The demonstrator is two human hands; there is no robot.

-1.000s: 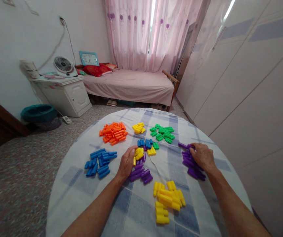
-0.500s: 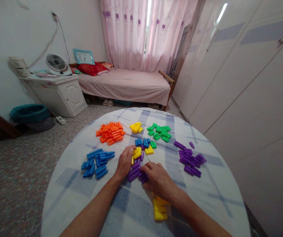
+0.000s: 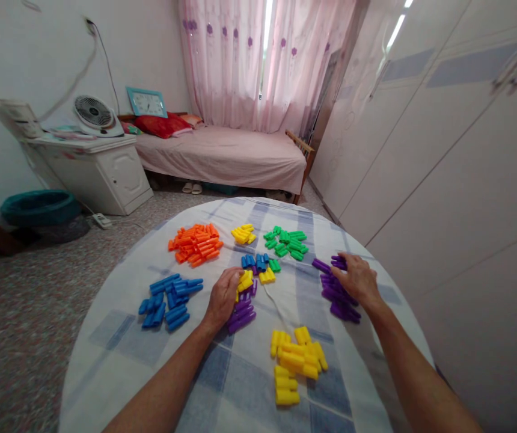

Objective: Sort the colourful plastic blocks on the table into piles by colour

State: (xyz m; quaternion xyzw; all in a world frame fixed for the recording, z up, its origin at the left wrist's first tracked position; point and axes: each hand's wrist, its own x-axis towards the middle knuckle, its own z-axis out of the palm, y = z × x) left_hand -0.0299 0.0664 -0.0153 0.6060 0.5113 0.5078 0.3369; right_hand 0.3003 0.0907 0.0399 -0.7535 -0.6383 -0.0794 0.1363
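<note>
Purple pegs [image 3: 337,294], glossy plastic cylinders, on our checked cloth [image 3: 249,385] | our right hand [image 3: 357,279] curls over them | our left hand [image 3: 223,294] cups mixed pegs [image 3: 243,310], grip unclear

A round table [image 3: 118,343] is covered with a blue-and-white checked cloth [image 3: 240,385]. Piles of little plastic tubes are laid on it: orange [image 3: 194,244], green [image 3: 287,242] and small yellow [image 3: 243,233] far, blue [image 3: 166,293] left, purple [image 3: 336,288] right, big yellow [image 3: 295,364] near.
</note>
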